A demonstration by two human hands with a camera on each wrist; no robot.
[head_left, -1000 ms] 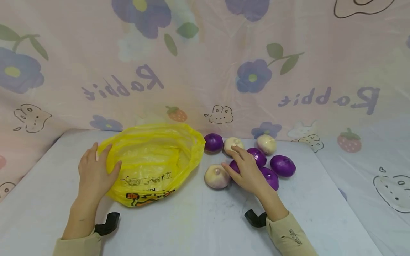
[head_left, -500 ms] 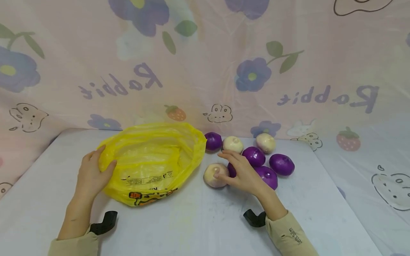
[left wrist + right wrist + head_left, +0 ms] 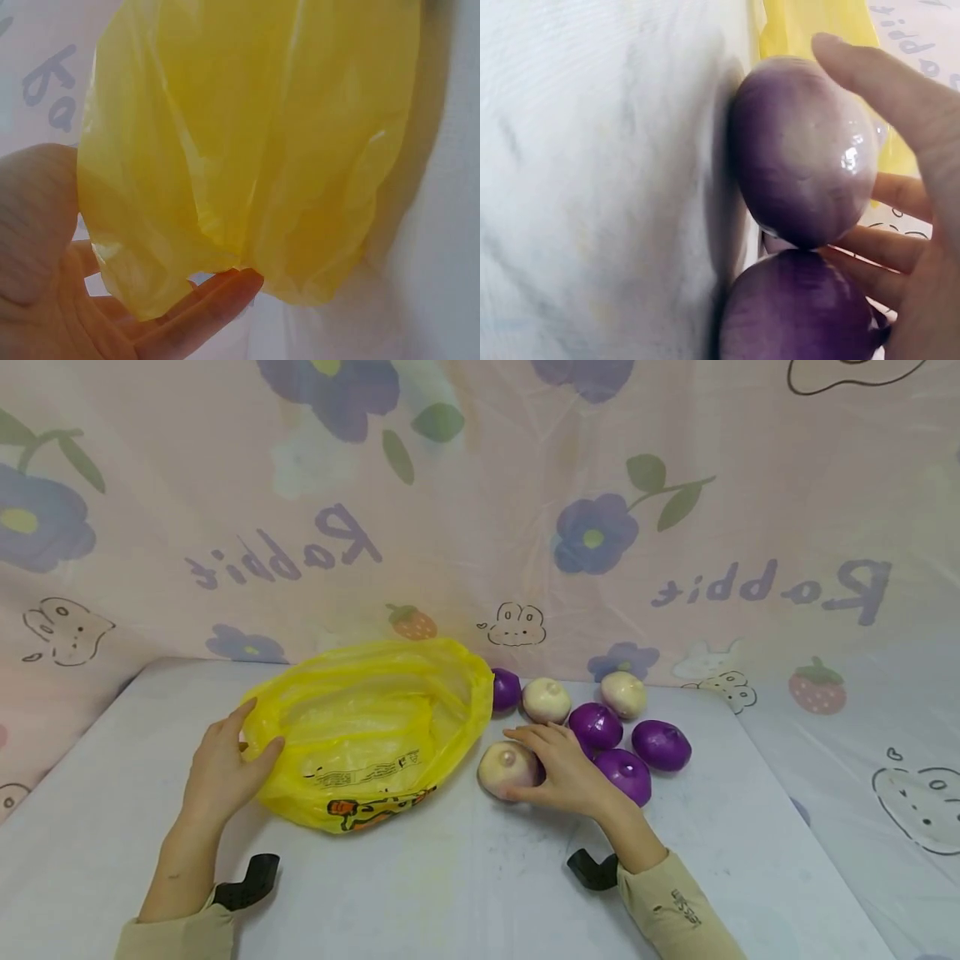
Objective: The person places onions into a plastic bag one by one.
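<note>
A yellow plastic bag [image 3: 367,727] lies on the left with its mouth spread wide. My left hand [image 3: 217,777] holds its left edge, thumb on the near side; in the left wrist view, fingers [image 3: 202,311] reach under the thin film of the bag [image 3: 225,150]. To the right, my right hand [image 3: 570,772] grips a pale, purple-tinged onion [image 3: 501,770], the thumb on its near side and the fingers around the back. The right wrist view has this onion [image 3: 802,157] low at the table, against a darker purple onion [image 3: 795,311].
Behind and right of my right hand lie purple onions [image 3: 662,746] and two pale onions [image 3: 623,695]. One purple onion [image 3: 507,691] is partly covered by the bag's right edge. A printed cloth [image 3: 465,527] hangs along the back of the white table [image 3: 450,893].
My right hand has come down and left from above the group onto the front pale onion. My left hand has taken the bag's edge, and the bag has shifted slightly right.
</note>
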